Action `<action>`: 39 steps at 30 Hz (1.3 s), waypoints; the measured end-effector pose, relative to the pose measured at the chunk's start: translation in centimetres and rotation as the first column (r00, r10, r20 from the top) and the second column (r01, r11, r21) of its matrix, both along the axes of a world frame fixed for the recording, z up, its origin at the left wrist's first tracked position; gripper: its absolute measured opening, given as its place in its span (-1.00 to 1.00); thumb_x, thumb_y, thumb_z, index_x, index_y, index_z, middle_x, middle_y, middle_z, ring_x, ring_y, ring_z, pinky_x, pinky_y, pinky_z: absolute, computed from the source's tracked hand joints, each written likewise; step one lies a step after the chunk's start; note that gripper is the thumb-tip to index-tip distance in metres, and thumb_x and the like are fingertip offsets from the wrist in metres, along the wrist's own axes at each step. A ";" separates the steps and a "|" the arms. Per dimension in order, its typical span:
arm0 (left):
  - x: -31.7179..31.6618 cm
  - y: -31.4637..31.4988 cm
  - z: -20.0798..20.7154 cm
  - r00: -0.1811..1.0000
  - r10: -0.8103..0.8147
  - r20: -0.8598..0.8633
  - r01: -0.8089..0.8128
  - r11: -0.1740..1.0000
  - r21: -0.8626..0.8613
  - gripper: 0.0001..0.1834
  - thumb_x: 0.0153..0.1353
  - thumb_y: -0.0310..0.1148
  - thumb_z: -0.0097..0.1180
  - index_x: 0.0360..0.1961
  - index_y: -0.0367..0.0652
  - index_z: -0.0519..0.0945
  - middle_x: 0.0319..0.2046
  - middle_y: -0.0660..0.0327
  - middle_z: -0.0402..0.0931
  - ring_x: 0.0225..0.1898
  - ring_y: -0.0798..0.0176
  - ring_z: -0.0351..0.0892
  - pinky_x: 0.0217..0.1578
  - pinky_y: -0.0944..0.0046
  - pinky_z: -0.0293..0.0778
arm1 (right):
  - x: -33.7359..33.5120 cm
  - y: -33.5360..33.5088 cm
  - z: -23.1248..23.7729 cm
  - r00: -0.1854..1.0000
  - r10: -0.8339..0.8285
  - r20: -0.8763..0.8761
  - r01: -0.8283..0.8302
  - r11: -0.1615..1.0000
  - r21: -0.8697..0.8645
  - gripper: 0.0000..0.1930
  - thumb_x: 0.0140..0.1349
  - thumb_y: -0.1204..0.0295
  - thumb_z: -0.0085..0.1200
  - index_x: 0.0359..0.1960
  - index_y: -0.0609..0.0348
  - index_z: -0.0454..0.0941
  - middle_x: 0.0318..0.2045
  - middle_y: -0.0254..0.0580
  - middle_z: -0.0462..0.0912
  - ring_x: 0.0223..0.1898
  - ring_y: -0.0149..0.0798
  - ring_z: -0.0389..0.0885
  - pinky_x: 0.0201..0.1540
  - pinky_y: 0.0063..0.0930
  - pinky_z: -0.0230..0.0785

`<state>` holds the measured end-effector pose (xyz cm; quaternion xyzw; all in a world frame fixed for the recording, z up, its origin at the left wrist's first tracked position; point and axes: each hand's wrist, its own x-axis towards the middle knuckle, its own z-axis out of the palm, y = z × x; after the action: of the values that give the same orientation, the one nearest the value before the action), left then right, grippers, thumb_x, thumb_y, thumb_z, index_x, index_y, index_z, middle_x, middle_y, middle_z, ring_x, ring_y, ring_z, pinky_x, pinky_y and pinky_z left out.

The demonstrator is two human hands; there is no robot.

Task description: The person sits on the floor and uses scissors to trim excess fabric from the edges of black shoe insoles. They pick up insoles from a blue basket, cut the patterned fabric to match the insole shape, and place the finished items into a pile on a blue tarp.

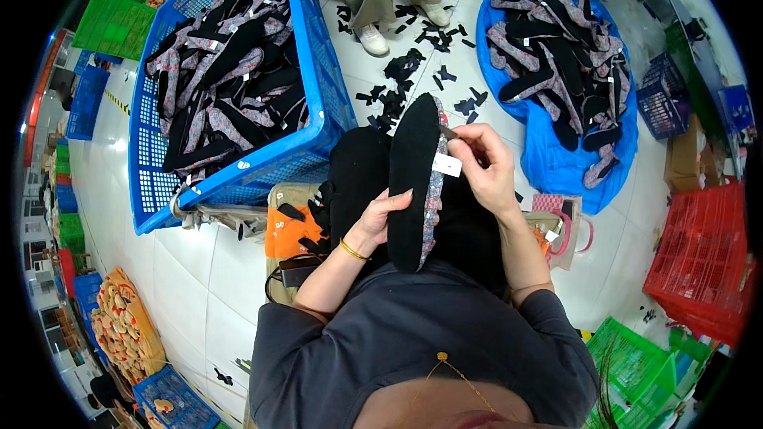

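Observation:
Upright over my lap is a slipper (409,191) with a long black sole and a grey-pink patterned fabric upper along its right side. A small white tag (447,164) sticks out from that side. My left hand (380,218) is closed round the slipper's lower left edge, with its thumb on the black sole. Near the upper right edge, my right hand (486,160) pinches with thumb and forefinger at a small dark piece beside the tag. Whether that piece is part of the slipper or loose, I cannot tell.
A large blue crate (310,48) full of similar slippers stands at front left. More slippers (556,56) are heaped on a blue sheet (588,183) at front right. Black scraps (405,67) litter the floor by another person's shoes (373,40). A red crate (699,254) stands right.

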<state>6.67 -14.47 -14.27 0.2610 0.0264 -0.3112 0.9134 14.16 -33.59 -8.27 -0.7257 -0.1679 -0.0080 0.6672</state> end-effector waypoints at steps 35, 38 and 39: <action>0.9 -3.2 2.4 0.971 -0.036 0.237 -0.042 0.947 0.317 -0.46 0.31 -0.24 0.13 0.24 -0.22 0.34 0.06 0.18 0.47 0.02 0.35 0.49 0.05 0.28 0.43 | 0.7 -0.9 -2.2 0.847 0.221 -0.483 0.099 0.827 0.553 -0.59 0.31 0.03 0.06 -0.19 0.18 0.57 -0.40 -0.28 0.65 -0.37 -0.39 0.64 -0.26 -0.49 0.51; 1.9 -0.6 4.3 0.973 -0.062 0.224 -0.061 0.863 0.501 -0.49 0.30 -0.28 0.15 0.21 -0.26 0.38 0.05 0.19 0.49 0.06 0.35 0.46 0.10 0.30 0.38 | 4.6 -3.5 -3.1 0.935 -0.007 -0.355 -0.030 0.995 -0.098 -0.68 0.31 0.10 0.08 -0.25 0.13 0.58 -0.42 -0.48 0.55 -0.45 -0.56 0.46 -0.36 -0.62 0.35; 2.6 1.0 5.0 0.922 -0.087 0.377 -0.180 0.765 0.618 -0.49 0.30 -0.28 0.15 0.22 -0.25 0.39 0.06 0.19 0.48 0.07 0.34 0.45 0.13 0.28 0.36 | 7.1 -5.0 -4.2 0.946 -0.109 -0.306 0.108 0.994 -0.021 -0.68 0.30 0.10 0.10 -0.27 0.12 0.58 -0.44 -0.51 0.53 -0.49 -0.58 0.43 -0.40 -0.62 0.31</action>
<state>9.27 -13.51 -9.26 0.6122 -0.0414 -0.2027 0.7632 21.26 -38.63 -12.49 -0.7276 -0.0219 0.0684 0.6822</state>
